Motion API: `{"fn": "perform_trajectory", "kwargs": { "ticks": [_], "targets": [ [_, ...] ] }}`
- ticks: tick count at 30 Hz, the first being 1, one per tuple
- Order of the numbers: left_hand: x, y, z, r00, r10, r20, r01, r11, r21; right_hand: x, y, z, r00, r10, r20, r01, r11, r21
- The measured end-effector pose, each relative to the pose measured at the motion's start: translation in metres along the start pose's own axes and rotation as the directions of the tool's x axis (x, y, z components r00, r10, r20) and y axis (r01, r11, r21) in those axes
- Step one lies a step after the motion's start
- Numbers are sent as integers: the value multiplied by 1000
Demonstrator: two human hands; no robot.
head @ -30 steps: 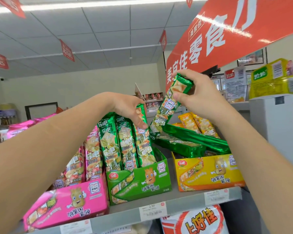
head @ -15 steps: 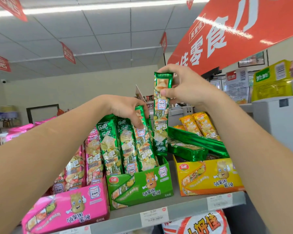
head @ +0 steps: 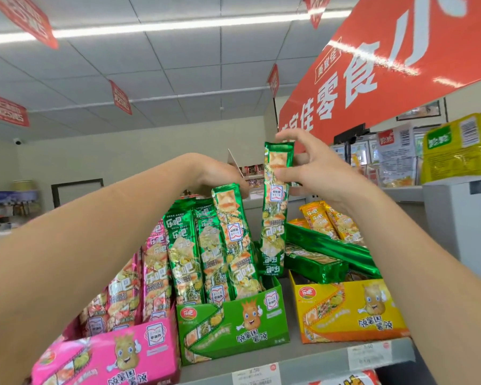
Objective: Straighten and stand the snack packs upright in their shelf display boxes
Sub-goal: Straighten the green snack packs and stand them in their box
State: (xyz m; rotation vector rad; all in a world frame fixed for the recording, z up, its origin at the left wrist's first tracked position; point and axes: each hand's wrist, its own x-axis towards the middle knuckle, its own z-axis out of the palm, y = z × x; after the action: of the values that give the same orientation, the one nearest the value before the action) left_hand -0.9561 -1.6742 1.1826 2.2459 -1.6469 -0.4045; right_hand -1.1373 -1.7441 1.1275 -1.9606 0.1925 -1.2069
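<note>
Head view, long green foil snack pack pinched upright near its top by right hand, thumb in front, lower end at right rear of green cardboard display box, left hand curled over top of leaning green pack stood in that box.

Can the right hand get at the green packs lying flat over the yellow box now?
Probably not yet. The flat green packs lie just below the right hand with nothing between, but that hand holds an upright green pack, which it should set down first.
</note>
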Motion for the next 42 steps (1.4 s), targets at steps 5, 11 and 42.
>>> {"fn": "perform_trajectory", "kwargs": {
  "ticks": [5, 11, 42],
  "targets": [
    [7, 11, -5, 986, -97, 137, 64, 971, 229, -12, 19, 0, 1000, -3, 29, 2, 1000, 11],
    [0, 5, 1, 986, 65, 152, -120, 914, 388, -10, 14, -7, 977, -169, -133, 165, 985, -41],
    [-50, -26, 12, 848, 481, -224, -410, 862, 299, -28, -37, 45, 927, -372, -43, 374, 920, 119]
  ]
}}
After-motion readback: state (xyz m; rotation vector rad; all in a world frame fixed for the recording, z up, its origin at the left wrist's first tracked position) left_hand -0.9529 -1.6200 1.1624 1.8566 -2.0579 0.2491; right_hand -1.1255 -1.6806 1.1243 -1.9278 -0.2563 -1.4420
